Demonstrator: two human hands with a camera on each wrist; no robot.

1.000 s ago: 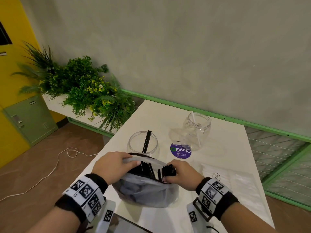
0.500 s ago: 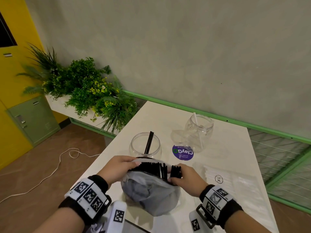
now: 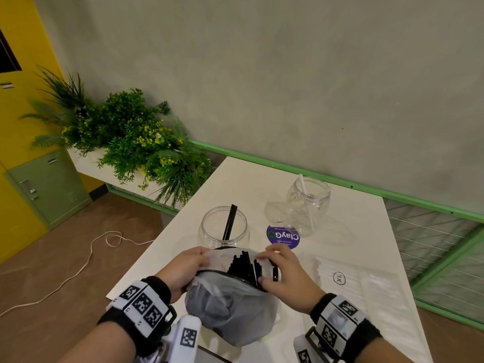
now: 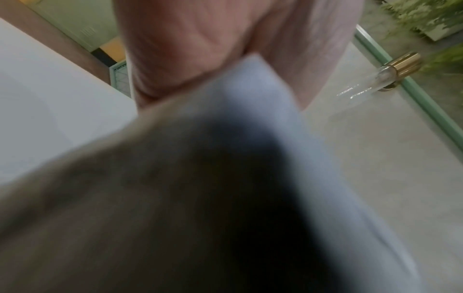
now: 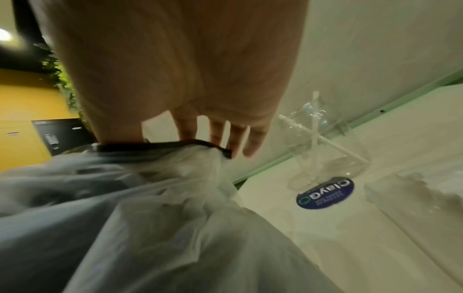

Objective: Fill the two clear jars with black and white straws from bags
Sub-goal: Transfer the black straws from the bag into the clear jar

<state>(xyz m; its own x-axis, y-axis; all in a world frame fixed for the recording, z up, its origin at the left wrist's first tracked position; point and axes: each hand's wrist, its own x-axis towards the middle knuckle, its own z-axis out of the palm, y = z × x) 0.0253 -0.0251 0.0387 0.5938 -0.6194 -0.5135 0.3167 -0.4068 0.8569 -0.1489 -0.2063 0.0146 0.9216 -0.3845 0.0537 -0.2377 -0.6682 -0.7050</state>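
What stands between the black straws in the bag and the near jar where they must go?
Nothing visible: the near jar stands open just beyond the bag, whose black straws poke from its mouth between both hands.

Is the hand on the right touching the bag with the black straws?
Touching. In the head view the right hand pinches the bag at its open rim, thumb on the near side, fingers over the far edge beside the black straws.

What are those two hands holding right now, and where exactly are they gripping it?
Both hold the plastic bag of black straws by its open mouth: the left hand grips the left rim, the right hand pinches the right rim beside the straws.
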